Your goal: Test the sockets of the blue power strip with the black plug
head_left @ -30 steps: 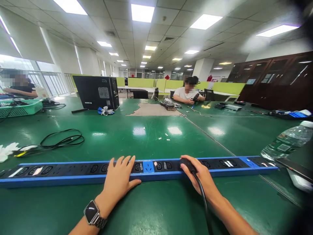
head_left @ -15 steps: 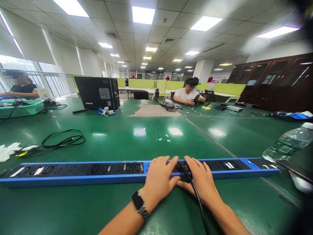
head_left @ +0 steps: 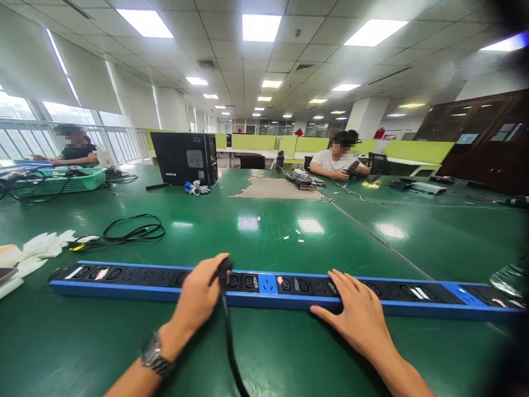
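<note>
A long blue-and-black power strip (head_left: 266, 284) lies across the green table in front of me. My left hand (head_left: 200, 289) pinches a black power plug (head_left: 225, 266) at the strip's left-middle part. From the plug a thick black cord (head_left: 231, 347) hangs down toward me. I cannot tell whether the plug's pins touch a socket. My right hand (head_left: 355, 309) grips the strip right of the middle, fingers over its top and thumb against its front side. Rows of sockets and a blue socket block show between my hands.
A coiled black cable (head_left: 134, 229) lies behind the strip's left part, near white gloves (head_left: 45, 245). Farther back stand a black computer case (head_left: 184, 160) and a green basket (head_left: 82, 179). A person (head_left: 339, 157) sits across the table. A plastic bottle (head_left: 512, 281) is partly visible at right.
My left hand has moved left along the strip with the plug, away from my right hand. The right hand stays at the strip, its fingers now more visible. The view has turned slightly left.
</note>
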`<state>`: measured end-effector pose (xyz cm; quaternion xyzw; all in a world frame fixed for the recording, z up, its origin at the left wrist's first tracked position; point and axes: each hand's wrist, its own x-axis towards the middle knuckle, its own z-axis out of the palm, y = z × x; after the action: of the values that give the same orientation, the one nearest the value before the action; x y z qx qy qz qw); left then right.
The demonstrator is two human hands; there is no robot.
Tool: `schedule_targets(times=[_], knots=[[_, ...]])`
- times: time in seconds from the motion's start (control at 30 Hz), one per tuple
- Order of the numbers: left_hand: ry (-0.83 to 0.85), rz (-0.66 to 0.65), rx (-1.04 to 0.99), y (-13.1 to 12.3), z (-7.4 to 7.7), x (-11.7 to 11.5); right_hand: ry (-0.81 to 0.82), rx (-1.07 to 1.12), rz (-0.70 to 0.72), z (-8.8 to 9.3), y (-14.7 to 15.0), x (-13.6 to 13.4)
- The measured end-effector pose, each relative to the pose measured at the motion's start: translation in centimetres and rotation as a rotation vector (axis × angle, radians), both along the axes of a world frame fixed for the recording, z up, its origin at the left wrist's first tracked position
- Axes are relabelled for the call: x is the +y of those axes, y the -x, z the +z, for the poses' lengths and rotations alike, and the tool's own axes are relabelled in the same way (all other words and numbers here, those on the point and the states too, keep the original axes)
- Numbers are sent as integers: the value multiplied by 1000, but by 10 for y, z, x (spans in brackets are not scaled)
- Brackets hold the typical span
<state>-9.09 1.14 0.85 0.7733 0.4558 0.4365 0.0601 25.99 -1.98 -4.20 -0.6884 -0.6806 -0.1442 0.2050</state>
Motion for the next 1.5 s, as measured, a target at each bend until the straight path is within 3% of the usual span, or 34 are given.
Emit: schedule_targets(times=[0.07, 0.13, 0.33, 0.43, 0.57, 0.67, 0.77, 0.83, 0.93, 1.1, 1.27, 1.37, 1.5], knots=[[62, -32, 42, 32, -3, 0, 13, 11, -20, 0, 2, 1], [105, -80, 85, 46, -2, 0, 24, 24, -34, 0, 2, 2], [120, -193, 300, 47, 3, 5, 36, 131, 36, 11, 21, 0], [66, -98, 450, 50, -1, 4, 32, 214, 233, 33, 65, -1], [36, 145, 575, 52, -12, 1, 74, 265, 491, 61, 155, 7], [9, 205, 656, 54, -20, 1, 120, 268, 611, 64, 214, 22], [-19, 209, 684, 57, -24, 2, 57, 370, 660, 61, 238, 34], [-29, 206, 687, 57, -24, 3, -71, 504, 619, 61, 230, 37], [-16, 205, 689, 56, -24, 4, -190, 621, 525, 65, 192, 35], [17, 213, 686, 55, -25, 5, 14, 563, 488, 51, 125, 23], [19, 165, 608, 54, -19, 2, 75, 442, 476, 39, 117, 20], [14, 52, 474, 30, -10, -3, 97, 347, 467, 43, 120, 16], [46, -129, 305, -39, -3, -7, 121, 186, 298, 41, 112, 10]])
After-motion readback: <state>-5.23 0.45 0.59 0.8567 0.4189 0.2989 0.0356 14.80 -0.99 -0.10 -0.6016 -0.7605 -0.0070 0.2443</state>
